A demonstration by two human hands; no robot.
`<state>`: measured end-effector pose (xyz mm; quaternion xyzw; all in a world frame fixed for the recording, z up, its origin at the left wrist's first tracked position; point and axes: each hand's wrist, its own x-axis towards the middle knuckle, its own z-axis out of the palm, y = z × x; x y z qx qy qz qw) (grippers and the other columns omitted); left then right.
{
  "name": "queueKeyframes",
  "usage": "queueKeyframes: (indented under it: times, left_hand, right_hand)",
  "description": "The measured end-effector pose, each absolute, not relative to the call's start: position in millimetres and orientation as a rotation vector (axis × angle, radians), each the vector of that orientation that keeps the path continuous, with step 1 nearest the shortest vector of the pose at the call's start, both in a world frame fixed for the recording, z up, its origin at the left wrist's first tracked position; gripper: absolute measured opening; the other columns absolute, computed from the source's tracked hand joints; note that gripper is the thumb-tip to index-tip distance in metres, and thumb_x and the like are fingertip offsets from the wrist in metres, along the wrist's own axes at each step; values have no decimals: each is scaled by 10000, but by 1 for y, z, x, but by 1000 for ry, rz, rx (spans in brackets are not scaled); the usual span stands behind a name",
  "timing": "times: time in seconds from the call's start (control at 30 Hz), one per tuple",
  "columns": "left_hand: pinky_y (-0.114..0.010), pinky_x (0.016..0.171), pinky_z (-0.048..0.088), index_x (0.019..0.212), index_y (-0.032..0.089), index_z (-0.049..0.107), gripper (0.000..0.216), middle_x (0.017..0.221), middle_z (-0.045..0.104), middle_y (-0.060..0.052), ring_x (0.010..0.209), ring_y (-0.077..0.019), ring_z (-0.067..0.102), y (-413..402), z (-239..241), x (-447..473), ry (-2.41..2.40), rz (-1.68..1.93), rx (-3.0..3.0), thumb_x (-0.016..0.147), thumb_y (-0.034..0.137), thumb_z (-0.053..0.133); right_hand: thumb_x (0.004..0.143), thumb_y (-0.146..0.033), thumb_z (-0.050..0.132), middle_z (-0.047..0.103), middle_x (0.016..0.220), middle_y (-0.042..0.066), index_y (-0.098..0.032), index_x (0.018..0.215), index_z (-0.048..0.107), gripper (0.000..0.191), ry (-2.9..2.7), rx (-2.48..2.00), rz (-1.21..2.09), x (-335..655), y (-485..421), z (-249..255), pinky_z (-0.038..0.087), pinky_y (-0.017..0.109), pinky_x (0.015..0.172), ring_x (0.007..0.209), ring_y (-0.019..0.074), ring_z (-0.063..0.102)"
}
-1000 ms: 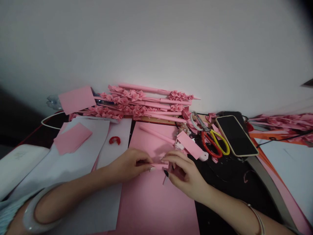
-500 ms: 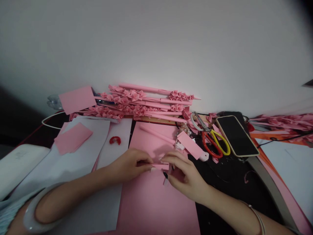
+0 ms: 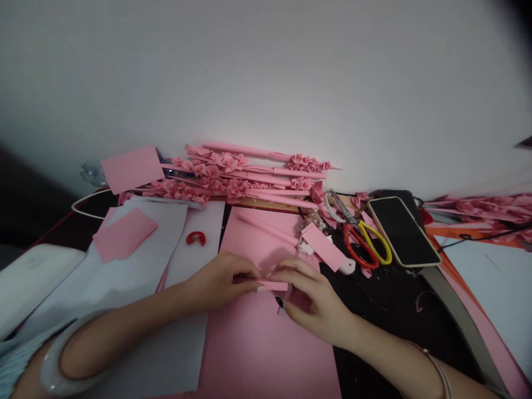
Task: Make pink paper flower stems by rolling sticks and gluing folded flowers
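Observation:
Over a large pink paper sheet (image 3: pixel 270 354), my left hand (image 3: pixel 226 281) pinches the left end of a small folded strip of pink paper (image 3: pixel 275 285) between thumb and fingers. My right hand (image 3: pixel 318 299) is curled around the strip's right end, with its fingertips along the upper edge. Its dark-nailed thumb is lower down, a little apart from the fingers. A small pale piece (image 3: pixel 281 311) shows just below that thumb; I cannot tell what it is. Beyond my hands, a rolled pink paper tube (image 3: pixel 266 227) lies slantwise on the sheet.
Paper flower stems (image 3: pixel 233 177) are piled along the wall. To the right are scissors (image 3: pixel 366 244), a phone (image 3: pixel 403 230) and a small pink paper rectangle (image 3: pixel 323 246). On the left lie white sheets (image 3: pixel 170 221), pink paper pieces (image 3: pixel 124 235), a red curved object (image 3: pixel 195 238) and a white box-like object (image 3: pixel 41 277).
My right fingertips have shifted slightly left along the folded strip, and the thumb has dropped a little. Less of the pale piece shows below it. My left hand has stayed in place.

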<state>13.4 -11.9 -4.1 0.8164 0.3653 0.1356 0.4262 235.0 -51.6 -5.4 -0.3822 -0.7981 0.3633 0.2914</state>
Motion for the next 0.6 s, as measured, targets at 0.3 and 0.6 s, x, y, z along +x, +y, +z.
queueKeyframes:
  times: [0.3,0.6]
  left_hand:
    - [-177,574,357,786,144,672,192,685,641,-1,616,-97,537,-10,-5,14,910,361,2036,842,283,553]
    - [-183,581,359,800,146,679,192,707,655,-8,630,-100,540,-10,-5,14,916,343,2047,845,282,550]
  right_hand:
    - [727,-54,542,517,1137,70,-252,1170,547,485,-2139,-1011,978,235,-52,-5,417,354,932,1086,202,498]
    - [717,-26,530,512,1143,71,-265,1192,527,531,-2121,-1015,989,236,-53,-3,415,360,932,1096,205,487]
